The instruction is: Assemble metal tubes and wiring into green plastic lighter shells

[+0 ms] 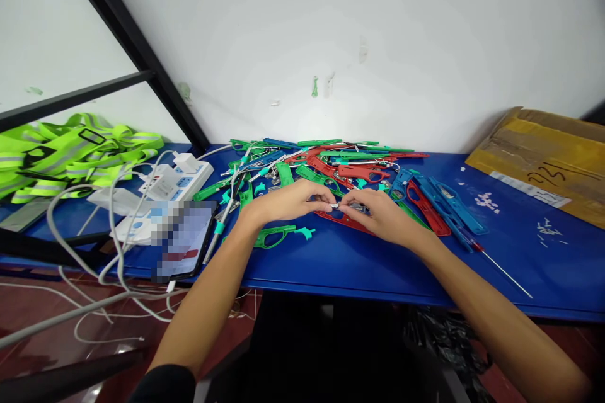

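Note:
Both hands meet at the middle of a blue table. My left hand and my right hand each pinch a small metal piece between their fingertips. They rest over a red plastic frame lying flat. A pile of red, green and blue plastic frames spreads behind the hands. One green frame lies just below my left wrist.
A phone lies at the left, beside a white power strip with white cables hanging over the edge. Yellow-green reflective vests sit far left. A screwdriver and a cardboard box are at the right.

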Demonstrator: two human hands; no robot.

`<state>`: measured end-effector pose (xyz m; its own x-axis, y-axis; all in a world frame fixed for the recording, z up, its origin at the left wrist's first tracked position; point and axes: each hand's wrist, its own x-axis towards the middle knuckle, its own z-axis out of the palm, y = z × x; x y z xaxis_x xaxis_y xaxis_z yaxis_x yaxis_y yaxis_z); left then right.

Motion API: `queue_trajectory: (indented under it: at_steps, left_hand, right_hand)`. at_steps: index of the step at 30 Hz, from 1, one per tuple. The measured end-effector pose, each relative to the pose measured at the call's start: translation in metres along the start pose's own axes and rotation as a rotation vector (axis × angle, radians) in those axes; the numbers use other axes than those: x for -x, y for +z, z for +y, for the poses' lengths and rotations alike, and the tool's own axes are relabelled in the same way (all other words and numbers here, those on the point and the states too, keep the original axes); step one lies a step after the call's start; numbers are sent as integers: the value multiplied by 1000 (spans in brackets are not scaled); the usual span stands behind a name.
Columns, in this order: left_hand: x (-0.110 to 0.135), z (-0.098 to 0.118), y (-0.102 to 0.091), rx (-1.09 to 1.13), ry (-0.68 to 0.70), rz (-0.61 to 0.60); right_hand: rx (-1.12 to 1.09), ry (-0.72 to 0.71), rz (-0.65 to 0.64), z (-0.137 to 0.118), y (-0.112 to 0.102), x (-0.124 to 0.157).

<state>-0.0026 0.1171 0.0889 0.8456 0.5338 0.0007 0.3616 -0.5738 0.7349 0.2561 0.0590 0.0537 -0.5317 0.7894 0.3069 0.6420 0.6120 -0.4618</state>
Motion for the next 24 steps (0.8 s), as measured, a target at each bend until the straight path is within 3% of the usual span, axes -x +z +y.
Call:
queue_trajectory:
  at_steps: [14, 24]
  left_hand:
    - [4, -3, -7, 2, 35, 49]
    - [4, -3, -7, -8, 16, 57]
  right_hand:
    - [3, 9, 4, 11, -2, 0]
    - [-110, 51, 48, 4, -8, -2]
